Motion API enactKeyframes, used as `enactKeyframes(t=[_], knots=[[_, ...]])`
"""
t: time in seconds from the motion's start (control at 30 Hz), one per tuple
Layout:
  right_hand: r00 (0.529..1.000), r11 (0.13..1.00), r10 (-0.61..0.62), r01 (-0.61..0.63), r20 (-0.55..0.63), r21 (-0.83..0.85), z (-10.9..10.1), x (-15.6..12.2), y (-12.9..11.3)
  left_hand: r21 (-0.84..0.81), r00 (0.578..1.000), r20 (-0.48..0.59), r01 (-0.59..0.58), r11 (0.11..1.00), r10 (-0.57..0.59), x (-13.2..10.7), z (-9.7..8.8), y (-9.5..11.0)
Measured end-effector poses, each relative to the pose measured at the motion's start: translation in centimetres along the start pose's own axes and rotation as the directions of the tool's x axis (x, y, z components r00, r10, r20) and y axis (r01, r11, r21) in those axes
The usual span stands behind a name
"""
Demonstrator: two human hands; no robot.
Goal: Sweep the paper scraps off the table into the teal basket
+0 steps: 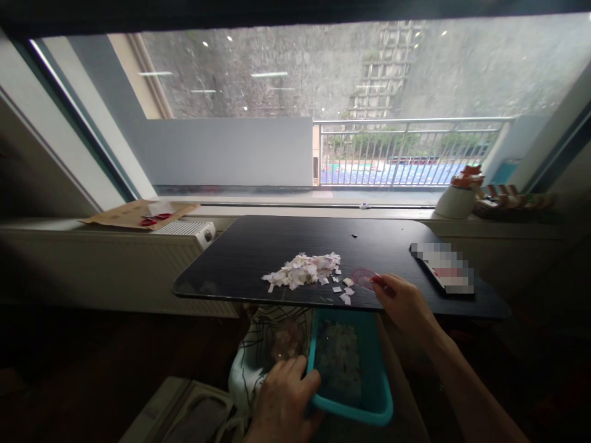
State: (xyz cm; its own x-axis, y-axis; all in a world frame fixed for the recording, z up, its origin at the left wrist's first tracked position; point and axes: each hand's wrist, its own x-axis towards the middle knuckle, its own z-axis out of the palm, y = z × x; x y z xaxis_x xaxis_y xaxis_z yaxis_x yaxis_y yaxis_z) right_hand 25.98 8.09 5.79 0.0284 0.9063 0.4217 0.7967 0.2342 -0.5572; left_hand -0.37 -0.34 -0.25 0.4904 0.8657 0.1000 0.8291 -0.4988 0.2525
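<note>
My left hand [284,394] is closed on the near left rim of a turquoise plastic bin [385,400], the thumb over its edge. Inside the bin lies a mass of pale scraps, dim in the shade. Over the table's front right part, my right hand [404,301] pinches a thin, see-through pinkish rounded piece [361,277]; its exact kind does not show. Just left of that piece, a few loose paper scraps [337,289] lie beside a heap of small white paper pieces [305,271] on the black table [249,237].
A phone-like flat object [443,271], partly pixelated, lies at the table's right. Left of the bin is a checked cloth bag [244,363]. Red-handled scissors [157,218] rest on brown paper [120,213] above the radiator [115,264]. A white pot [455,202] stands on the sill.
</note>
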Motion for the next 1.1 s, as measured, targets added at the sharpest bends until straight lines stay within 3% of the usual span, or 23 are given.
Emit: enactKeyframes(t=[0.43,0.93,1.1], knots=[[0.994,0.993,0.093,-0.097,-0.062,-0.068,-1.4,-0.3,0.1,-0.004,1.0,0.027,-0.006,1.0,0.006,0.1,-0.3,0.0],[0.977,0.977,0.212,-0.212,-0.002,-0.004,-1.3,-0.6,0.9,0.013,1.0,-0.001,-0.006,1.0,0.006,0.1,-0.2,0.1],[0.972,0.977,0.212,-0.208,-0.098,0.044,-0.6,-0.4,1.8,0.003,1.0,-0.003,-0.012,1.0,0.012,0.1,-0.1,0.1]])
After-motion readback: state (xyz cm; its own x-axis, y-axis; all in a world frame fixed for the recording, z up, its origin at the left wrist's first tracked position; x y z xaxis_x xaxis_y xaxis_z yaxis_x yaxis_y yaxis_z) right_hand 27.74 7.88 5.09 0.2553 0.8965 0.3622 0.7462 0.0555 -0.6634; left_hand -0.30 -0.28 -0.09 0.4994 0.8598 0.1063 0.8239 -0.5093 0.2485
